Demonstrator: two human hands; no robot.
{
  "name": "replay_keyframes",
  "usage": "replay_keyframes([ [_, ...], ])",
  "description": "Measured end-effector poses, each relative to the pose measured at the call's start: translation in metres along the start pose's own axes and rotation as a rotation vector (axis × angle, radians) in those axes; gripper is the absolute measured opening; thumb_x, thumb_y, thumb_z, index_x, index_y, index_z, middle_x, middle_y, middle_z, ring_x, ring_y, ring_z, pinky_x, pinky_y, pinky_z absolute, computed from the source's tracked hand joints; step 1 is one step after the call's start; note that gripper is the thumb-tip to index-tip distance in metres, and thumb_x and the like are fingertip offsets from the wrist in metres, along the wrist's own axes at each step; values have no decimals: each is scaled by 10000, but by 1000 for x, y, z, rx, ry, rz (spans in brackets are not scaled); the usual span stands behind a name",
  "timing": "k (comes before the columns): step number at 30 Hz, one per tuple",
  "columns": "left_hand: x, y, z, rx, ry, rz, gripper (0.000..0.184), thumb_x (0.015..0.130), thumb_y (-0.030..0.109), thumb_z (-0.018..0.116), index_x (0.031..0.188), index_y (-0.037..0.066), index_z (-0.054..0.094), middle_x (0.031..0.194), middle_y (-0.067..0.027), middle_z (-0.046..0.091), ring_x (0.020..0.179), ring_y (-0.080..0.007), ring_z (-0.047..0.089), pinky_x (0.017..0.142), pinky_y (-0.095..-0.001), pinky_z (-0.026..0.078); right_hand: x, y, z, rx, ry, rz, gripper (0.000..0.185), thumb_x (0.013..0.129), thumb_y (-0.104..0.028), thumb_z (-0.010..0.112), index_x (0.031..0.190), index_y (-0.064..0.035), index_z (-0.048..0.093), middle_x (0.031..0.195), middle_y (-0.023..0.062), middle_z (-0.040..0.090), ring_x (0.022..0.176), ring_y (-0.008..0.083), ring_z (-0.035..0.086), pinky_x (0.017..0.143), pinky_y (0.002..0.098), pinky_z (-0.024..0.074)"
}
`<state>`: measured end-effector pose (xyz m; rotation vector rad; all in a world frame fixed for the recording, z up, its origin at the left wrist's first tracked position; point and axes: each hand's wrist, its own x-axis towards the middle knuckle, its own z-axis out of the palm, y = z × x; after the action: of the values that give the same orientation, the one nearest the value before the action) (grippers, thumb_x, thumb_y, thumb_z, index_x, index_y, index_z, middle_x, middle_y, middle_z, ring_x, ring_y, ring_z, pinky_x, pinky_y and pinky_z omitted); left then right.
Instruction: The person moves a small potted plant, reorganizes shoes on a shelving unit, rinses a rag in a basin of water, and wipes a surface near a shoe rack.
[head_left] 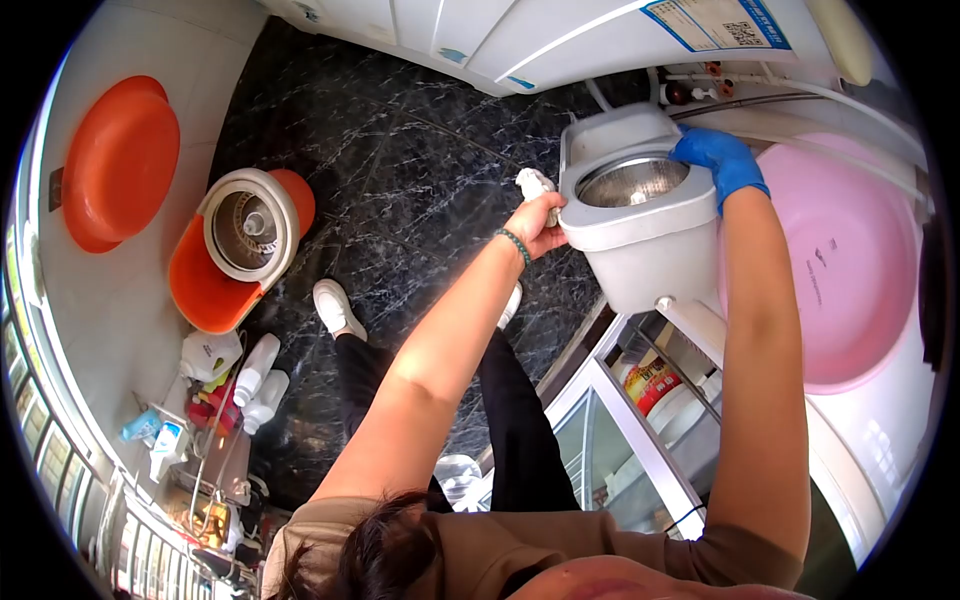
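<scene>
A light grey spin mop bucket with a round metal wringer basket is held up in front of me on the right, beside the counter. My left hand, bare with a green beaded bracelet, is closed at the bucket's left edge. A crumpled white cloth is pinched in that same hand. On the far right side of the bucket, my right hand wears a blue rubber glove and grips the rim. Its fingertips curl over the edge and are partly hidden. A small drain plug shows low on the bucket.
A pink basin leans right of the bucket. An orange-and-white mop bucket stands on the dark marbled floor at left; an orange basin hangs above. Several bottles line the left wall. A glass-door cabinet is below.
</scene>
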<state>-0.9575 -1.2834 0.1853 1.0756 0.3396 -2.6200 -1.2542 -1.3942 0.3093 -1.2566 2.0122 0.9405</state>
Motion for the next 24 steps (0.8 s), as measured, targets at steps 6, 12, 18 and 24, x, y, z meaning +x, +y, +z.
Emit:
replay_keyframes([
  [6,-34,-35,-22,39,72,-194,199,867,177,535,1011,56,602,916,-74,665,817,-194,668,734,-366,569,31,41,91,-34,-84,105,510,696,-353,728,1148,-124,671,1245,139,610,1093,280,591,947,361,444],
  [12,-39,-27,-33,318,229,73,281,827,199,620,1023,-2,611,893,-107,670,752,-202,665,604,-322,548,-36,13,111,768,-64,-226,826,816,-178,665,1493,-42,212,1289,189,526,1170,256,519,1001,323,408],
  [18,-118,-32,-67,530,305,33,268,813,165,641,1028,9,609,896,-102,650,726,-205,664,592,-376,589,-46,-21,159,614,-223,-194,841,818,-185,699,1498,-74,215,1353,183,499,1239,251,483,1028,329,382],
  [24,-251,-51,-130,639,353,628,537,815,80,645,1324,10,487,1211,-98,602,1107,-161,568,980,-289,419,-144,-132,169,910,-155,-296,680,815,-161,711,1397,-14,393,1224,132,589,1086,214,577,935,324,451],
])
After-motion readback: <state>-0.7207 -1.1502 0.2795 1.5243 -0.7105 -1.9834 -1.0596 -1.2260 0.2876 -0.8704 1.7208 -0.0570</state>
